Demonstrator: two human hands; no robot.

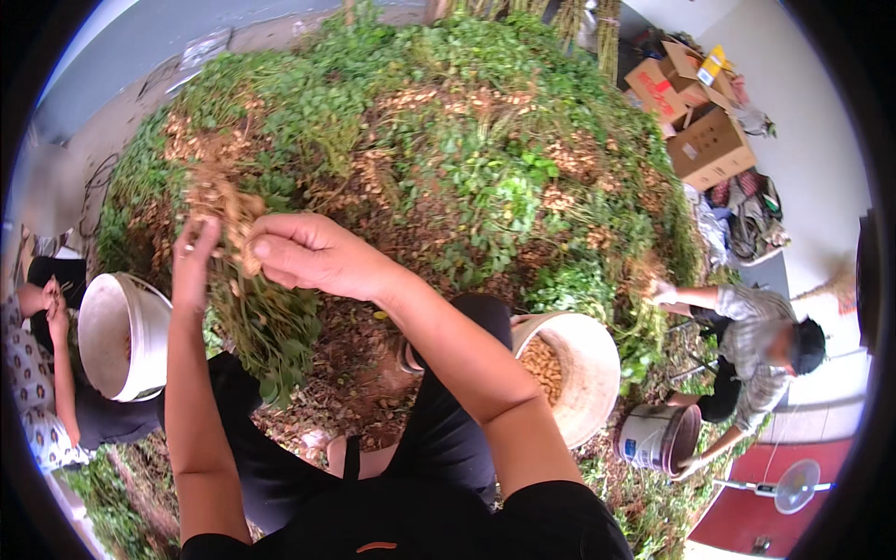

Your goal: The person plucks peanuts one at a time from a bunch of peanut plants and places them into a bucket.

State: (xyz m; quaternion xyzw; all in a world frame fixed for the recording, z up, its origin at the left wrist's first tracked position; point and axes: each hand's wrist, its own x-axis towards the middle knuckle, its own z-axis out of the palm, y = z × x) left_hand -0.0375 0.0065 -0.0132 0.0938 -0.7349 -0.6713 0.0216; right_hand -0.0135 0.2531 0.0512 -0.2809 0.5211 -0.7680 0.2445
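Observation:
A bunch of peanut plants [271, 322] hangs before me, its leafy tops down between my knees and its pale roots and pods [224, 205] up. My left hand [194, 257], somewhat blurred, grips the bunch at its left side, close to the roots. From the right, my right hand [317, 254] has its thumb and fingers closed on peanut pods at the root end. How many pods it pinches is hidden by the fingers. Beside my right knee stands a white bucket [595, 373] with shelled-looking tan peanuts in their pods at the bottom.
A wide heap of peanut plants [448, 159] spreads ahead. On the left, a seated person [42, 373] is by a white bucket [149, 350]. At right, another person [756, 341] touches the heap and a bucket [644, 439]. Cardboard boxes [711, 149] stand by the wall.

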